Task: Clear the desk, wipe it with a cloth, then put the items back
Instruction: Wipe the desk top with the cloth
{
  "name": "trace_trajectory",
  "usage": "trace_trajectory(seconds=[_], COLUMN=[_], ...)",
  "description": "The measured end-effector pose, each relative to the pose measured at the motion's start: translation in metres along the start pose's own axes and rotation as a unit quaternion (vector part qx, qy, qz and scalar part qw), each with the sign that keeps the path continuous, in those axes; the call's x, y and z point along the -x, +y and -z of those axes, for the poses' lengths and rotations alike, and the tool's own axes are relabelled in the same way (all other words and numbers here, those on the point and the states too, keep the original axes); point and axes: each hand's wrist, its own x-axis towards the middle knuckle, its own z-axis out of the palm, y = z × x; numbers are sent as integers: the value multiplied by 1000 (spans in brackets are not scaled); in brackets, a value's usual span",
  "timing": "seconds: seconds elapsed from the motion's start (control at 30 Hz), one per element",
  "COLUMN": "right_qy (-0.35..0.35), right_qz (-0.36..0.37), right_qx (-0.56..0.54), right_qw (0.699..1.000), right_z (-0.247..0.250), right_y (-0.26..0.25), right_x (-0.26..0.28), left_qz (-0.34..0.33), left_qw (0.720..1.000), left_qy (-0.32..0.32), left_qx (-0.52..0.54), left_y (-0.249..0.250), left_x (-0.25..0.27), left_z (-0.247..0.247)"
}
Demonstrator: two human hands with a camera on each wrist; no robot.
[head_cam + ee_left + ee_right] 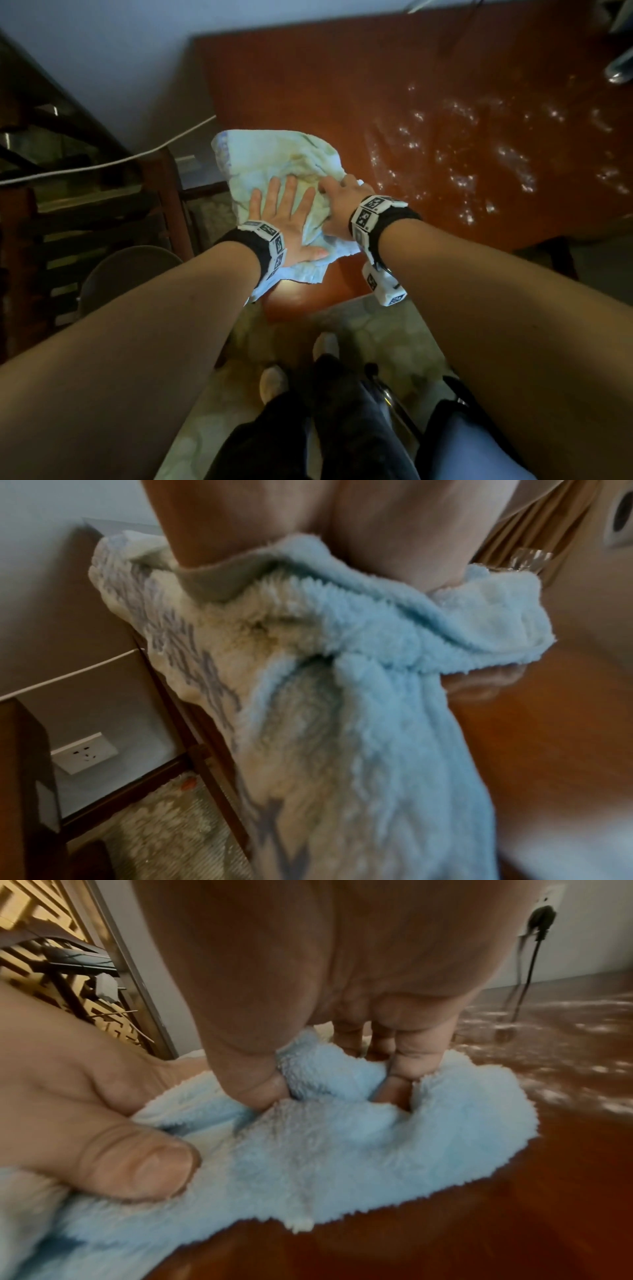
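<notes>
reddish desk (342, 85) near corner holds the cloth (274, 154). wipe step. left hand (284, 219) flat, pressing it; right hand (339, 202) bunching a fold. next: likely sweep toward wet patches (479, 154).

Pale blue fluffy cloth (342, 1150) bunched on the reddish-brown tabletop (514, 1218), pinched between thumb and curled fingers (411, 1058) of the right hand (308, 974). At left, left hand (85, 1110) pressing the cloth's edge. Beyond, wet shiny patches (565, 1069) on the tabletop; dark cord (524, 988) down the far wall
</notes>
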Motion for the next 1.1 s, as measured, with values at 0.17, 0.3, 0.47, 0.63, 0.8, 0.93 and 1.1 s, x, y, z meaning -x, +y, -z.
trace_trajectory(seconds=[0.17, 0.3, 0.47, 0.63, 0.8, 0.93, 1.1], right_qy=[7, 4, -3, -51, -184, -161, -56], right_qz=[-7, -7, -8, 13, 84, 100, 125], right_qx=[-12, -18, -21, 57, 144, 155, 58], right_qw=[1000, 1000, 1000, 997, 969, 970, 989], right_z=[-26, -41, -65, -82, -81, -58, 20], right_y=[8, 12, 16, 13, 6, 0, -7], right_x=[30, 52, 87, 140, 194, 264, 339], left_qz=[-2, 1, 2, -7, -82, -93, -74], left_qw=[1000, 1000, 1000, 1000, 989, 986, 992], left_qy=[-12, -9, 7, 6, -104, -117, -11], left_qx=[-10, -7, 4, 14, 60, 80, 101], left_y=[19, 33, 52, 75, 88, 93, 92], left_x=[27, 46, 74, 126, 188, 242, 300], left_z=[-17, -31, -55, -70, -59, -22, 72])
